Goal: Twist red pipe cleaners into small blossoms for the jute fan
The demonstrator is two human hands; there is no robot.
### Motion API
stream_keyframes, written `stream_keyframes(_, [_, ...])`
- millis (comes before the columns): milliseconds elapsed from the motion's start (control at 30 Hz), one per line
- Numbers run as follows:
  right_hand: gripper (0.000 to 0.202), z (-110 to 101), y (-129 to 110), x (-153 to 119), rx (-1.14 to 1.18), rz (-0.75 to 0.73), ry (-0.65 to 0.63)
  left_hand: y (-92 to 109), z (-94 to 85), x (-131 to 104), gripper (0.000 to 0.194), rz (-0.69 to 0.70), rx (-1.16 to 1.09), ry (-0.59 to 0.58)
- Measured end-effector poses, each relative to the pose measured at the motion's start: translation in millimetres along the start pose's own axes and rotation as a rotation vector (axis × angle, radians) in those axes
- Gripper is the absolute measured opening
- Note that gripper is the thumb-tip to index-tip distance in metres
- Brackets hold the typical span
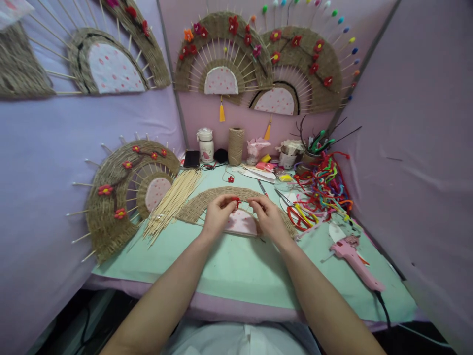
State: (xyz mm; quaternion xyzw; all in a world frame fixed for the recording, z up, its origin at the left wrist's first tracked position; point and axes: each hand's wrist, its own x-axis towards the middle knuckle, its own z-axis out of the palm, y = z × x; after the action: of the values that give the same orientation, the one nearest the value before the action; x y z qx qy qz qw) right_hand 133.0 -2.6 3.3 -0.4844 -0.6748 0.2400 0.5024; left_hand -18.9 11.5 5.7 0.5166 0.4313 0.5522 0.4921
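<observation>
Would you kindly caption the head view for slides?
Left hand holds a red piece near right hand, over a woven fan.

Bare fingers (223, 199), bare forearms (166, 301), slim at the wrist! And below, a pale, creased garment (210, 340), narrow white strip (249, 337) down its front.

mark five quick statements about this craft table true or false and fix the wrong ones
1. The left hand pinches a small red piece. True.
2. The glue gun lies left of the left hand. False: the glue gun lies to the right of the right hand.
3. A bundle of thin sticks lies left of the left hand. True.
4. The twine spool lies on its side. False: the twine spool stands upright.
5. A red flower lies beyond the woven fan on the table. True.
</observation>
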Motion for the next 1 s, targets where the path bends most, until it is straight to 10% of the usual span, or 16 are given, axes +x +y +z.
stream_keyframes(300, [0.023, 2.8, -12.6, -2.0, 0.16, 0.034, -0.102, 12.0, 3.6, -4.4, 0.02, -0.192, -0.53, -0.071])
stream_keyframes(1000, [0.014, -3.9, -4.3, -0.6, -0.213, -0.255, 0.059, 10.7, 6.1, -7.7, 0.024, -0.258, -0.394, -0.118])
